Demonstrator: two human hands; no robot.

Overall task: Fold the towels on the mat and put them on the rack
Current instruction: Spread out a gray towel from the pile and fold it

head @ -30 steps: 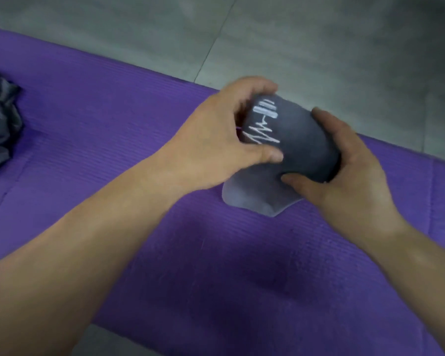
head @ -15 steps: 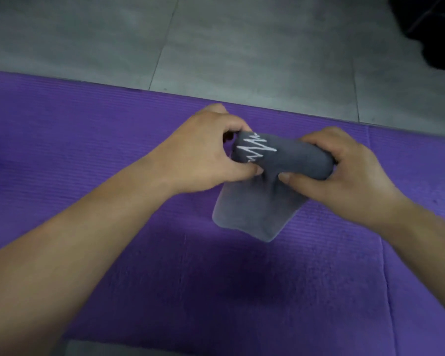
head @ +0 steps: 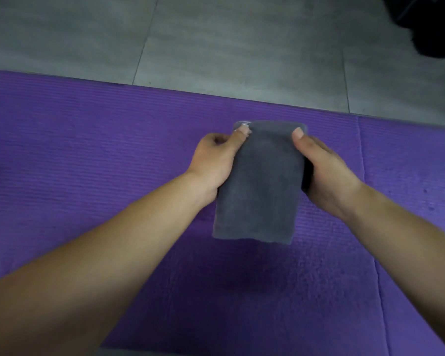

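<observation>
- A folded dark grey towel point(head: 260, 181) is held between the person's two hands, over the middle of the purple mat point(head: 88, 150).
- The towel reads as a tidy upright rectangle, long side running away from the person, with a smooth top face.
- The left hand point(head: 213, 163) grips the towel's left edge near the far corner. The left thumb point(head: 242, 132) presses flat on top, and the fingers are curled under the cloth.
- The right hand point(head: 326, 173) clamps the right edge in the same manner. The right thumb point(head: 299, 133) lies on top, and the fingers are tucked below, out of sight.
- The hands are apart, one on each side, with the full width of the towel between them.
- A sliver of white stitching point(head: 243, 122) peeks out at the far left corner, just beyond the left thumb.
- A soft dark shadow point(head: 242, 255) sits on the mat just below the towel's near edge. I cannot tell whether that edge touches the mat.
- Both bare forearms reach in from the near side and angle toward each other.
- Past the mat's far edge runs a grey tiled floor point(head: 216, 42).
- A black object point(head: 432, 27) sits on the floor at the far right, too dark to make out.
</observation>
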